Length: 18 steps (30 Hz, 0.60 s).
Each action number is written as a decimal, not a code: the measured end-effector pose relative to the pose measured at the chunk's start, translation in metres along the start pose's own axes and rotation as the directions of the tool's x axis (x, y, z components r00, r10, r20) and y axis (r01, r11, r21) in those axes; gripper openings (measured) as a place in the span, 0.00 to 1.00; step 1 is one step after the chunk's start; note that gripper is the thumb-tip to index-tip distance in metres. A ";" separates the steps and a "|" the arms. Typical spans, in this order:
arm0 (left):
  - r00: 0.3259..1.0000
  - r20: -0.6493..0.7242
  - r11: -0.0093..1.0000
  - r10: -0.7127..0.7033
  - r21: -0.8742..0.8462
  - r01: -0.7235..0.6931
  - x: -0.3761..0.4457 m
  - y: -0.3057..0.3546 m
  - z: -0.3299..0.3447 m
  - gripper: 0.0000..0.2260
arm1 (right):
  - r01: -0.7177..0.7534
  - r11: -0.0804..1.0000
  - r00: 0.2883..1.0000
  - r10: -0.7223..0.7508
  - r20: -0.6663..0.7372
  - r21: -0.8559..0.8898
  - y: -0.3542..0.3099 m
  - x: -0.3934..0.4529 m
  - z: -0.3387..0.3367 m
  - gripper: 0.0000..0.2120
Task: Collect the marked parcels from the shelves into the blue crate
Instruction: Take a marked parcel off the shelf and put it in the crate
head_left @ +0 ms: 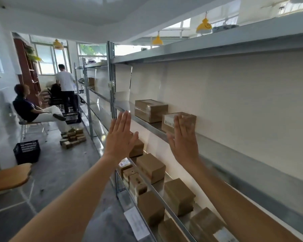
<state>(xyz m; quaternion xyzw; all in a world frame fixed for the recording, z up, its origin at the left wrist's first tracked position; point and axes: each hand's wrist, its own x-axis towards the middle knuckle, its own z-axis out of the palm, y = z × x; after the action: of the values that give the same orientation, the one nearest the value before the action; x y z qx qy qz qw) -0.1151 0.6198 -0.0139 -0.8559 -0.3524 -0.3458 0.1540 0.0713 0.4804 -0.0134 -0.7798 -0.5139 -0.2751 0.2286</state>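
Two brown cardboard parcels stand on the upper metal shelf (234, 154). The nearer parcel (187, 119) carries a white label on its front; the farther parcel (150, 110) is wrapped with clear tape. My right hand (184, 140) is raised flat, fingers straight, in front of the labelled parcel and partly covers it. My left hand (121, 135) is also flat with straight fingers, held up left of the shelf edge and holding nothing. A dark blue crate (27, 151) sits on the floor at the left.
The lower shelf (164, 201) holds several brown parcels. Down the aisle stand a second crate (72, 117) and a pile of small boxes (73, 137) on the floor. One person sits on a chair (30, 110), another stands farther back (66, 88). A wooden seat (9, 177) is near left.
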 end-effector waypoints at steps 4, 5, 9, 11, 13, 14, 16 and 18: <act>0.999 0.010 0.999 -0.034 0.020 0.033 0.036 -0.030 0.034 0.31 | 0.074 0.997 0.997 -0.074 -0.004 0.015 -0.013 0.055 0.049 0.32; 0.999 0.015 0.998 -0.044 0.034 0.043 0.045 -0.037 0.042 0.31 | 0.087 0.996 0.996 -0.087 -0.014 0.029 -0.017 0.069 0.061 0.32; 0.997 0.014 0.996 -0.070 0.059 0.069 0.075 -0.069 0.071 0.32 | 0.114 0.989 0.993 -0.112 -0.019 0.098 -0.035 0.126 0.110 0.31; 0.997 0.014 0.995 -0.074 0.063 0.073 0.084 -0.087 0.083 0.32 | 0.138 0.984 0.990 -0.138 -0.008 0.113 -0.051 0.147 0.132 0.32; 0.996 0.029 0.993 -0.084 0.085 0.081 0.091 -0.108 0.096 0.32 | 0.172 0.974 0.984 -0.175 0.008 0.150 -0.069 0.162 0.154 0.32; 0.995 0.036 0.991 -0.093 0.102 0.089 0.094 -0.119 0.102 0.32 | 0.184 0.969 0.982 -0.189 0.012 0.167 -0.077 0.168 0.165 0.32; 0.992 0.040 0.987 -0.119 0.110 0.115 0.101 -0.142 0.116 0.32 | 0.186 0.959 0.982 -0.191 0.002 0.216 -0.090 0.180 0.187 0.33; 0.991 0.043 0.987 -0.131 0.096 0.126 0.110 -0.163 0.129 0.32 | 0.183 0.948 0.982 -0.190 0.001 0.260 -0.102 0.195 0.209 0.32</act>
<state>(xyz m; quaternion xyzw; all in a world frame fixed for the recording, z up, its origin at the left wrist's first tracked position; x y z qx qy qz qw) -0.1120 0.8552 -0.0258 -0.8315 -0.4261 -0.3172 0.1625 0.0796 0.7829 -0.0320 -0.6946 -0.6197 -0.2159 0.2948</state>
